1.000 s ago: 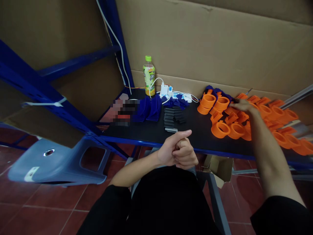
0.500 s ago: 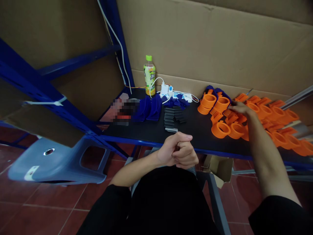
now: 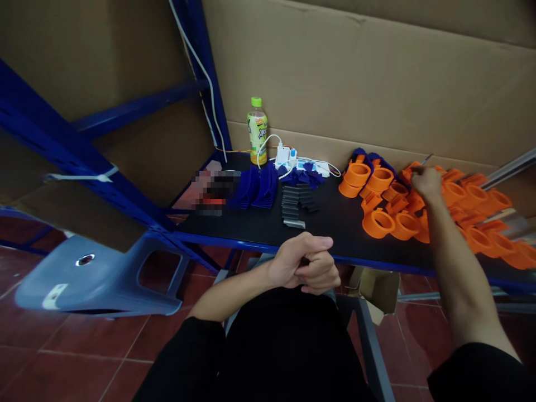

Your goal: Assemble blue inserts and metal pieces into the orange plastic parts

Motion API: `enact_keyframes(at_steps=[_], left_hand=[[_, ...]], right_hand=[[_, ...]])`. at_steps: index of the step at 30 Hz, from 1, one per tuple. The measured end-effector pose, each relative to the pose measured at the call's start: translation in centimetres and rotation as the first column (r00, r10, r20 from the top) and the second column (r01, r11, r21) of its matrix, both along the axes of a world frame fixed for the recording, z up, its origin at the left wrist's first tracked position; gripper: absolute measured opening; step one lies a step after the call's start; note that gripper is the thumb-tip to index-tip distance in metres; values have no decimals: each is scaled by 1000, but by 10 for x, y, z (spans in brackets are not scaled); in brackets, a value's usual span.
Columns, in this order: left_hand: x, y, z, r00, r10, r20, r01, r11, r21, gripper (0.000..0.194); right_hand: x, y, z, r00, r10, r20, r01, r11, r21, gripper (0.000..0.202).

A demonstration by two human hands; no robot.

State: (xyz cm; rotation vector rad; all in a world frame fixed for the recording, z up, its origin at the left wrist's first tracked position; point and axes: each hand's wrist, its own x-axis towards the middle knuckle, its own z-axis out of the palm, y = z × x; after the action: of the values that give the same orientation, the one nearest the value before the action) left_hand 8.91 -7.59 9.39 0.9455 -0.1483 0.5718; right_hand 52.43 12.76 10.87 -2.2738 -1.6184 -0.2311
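My left hand [image 3: 307,263] is curled into a loose fist in front of the table's near edge, thumb on top; whatever its fingers may hold is hidden. Over on the right, my right hand [image 3: 427,183] reaches into the back row of orange plastic parts. Its fingers are bent down round an orange ring-shaped part [image 3: 412,170], with the fingertips partly hidden. Nearby stand more orange ring-shaped parts [image 3: 378,222], several in rows. Two stacks of them at the left end have dark blue pieces [image 3: 387,162] behind their rings.
On the black tabletop [image 3: 243,228] lie dark grey strips [image 3: 291,202] and stacked blue pieces [image 3: 264,187]. Behind them are a power strip [image 3: 312,166] with white cables and a drink bottle [image 3: 257,134]. A blue-grey stool [image 3: 109,273] stands left; a cardboard box [image 3: 379,290] is below.
My right hand has moved a little to the right along the back row, from beside the blue-backed stacks to an orange part. My left fist has loosened slightly, staying in place.
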Motion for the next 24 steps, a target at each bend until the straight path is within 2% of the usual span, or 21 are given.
enact_keyframes(at_steps=[2,3,4,6,9,11,12,13,15,17,24], left_hand=[[1,0,1,1000,-9,4,9,1000,0,76],[1,0,1,1000,-12,11,12,1000,2,76],[2,0,1,1000,-13,13,13,1000,2,76],[3,0,2,1000,-10,1,10,1000,-10,77],[4,-1,1,1000,14,-14,-14,999,-36,76],[4,-1,0,999,33,-7,-33,999,-44,75],[4,-1,0,999,39,-2,-39,998,-44,75],[4,-1,-1,999,41,7,-40,998,-43,75],[3,-1,-2,999,44,23,-43,998,-42,75],[2,-1,-2,998,59,24,-57,997,-52,76],[-2,-1,-3,995,99,1,-98,990,-102,76]], right_hand=[[-15,-11,5,999,-41,11,39,983,177,55],[-26,-17,7,1000,-11,17,6,962,274,53],[-40,-24,8,998,57,35,-65,932,358,50],[-75,-40,5,968,242,61,-246,879,409,45],[-134,-60,-13,842,535,66,-523,782,338,42],[-171,-69,-33,678,734,44,-729,662,176,45],[-187,-71,-43,601,799,22,-797,596,99,49],[-200,-72,-53,556,831,-4,-830,555,45,54],[-220,-67,-70,541,839,-54,-841,541,-12,65],[-232,-59,-82,559,825,-86,-829,558,-34,72],[-244,-33,-102,565,819,-102,-825,558,-93,81]])
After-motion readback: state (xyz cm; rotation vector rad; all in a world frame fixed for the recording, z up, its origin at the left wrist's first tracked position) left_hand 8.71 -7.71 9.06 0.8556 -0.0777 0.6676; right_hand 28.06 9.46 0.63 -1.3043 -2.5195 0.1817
